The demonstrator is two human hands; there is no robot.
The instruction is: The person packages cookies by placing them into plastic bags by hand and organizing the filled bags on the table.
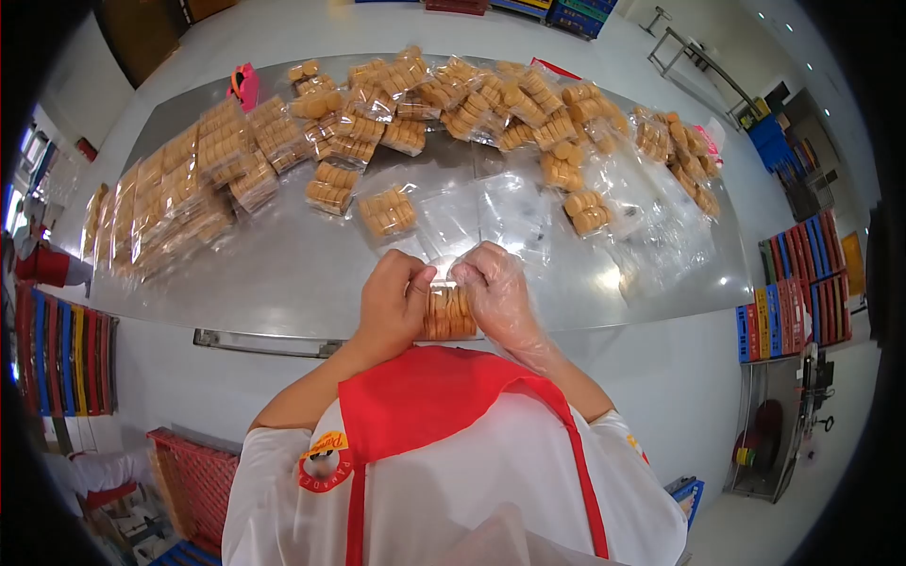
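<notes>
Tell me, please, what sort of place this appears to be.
It looks like a packing room, perhaps in a bakery: bagged round biscuits heaped across a metal table, and stacks of coloured crates standing nearby.

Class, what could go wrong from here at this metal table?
The bag of biscuits, held by the left hand and gloved right hand at the near edge of the table, might slip and fall. The left hand looks bare, so it could touch food. Heaped bags near the far edge might slide off.
</notes>
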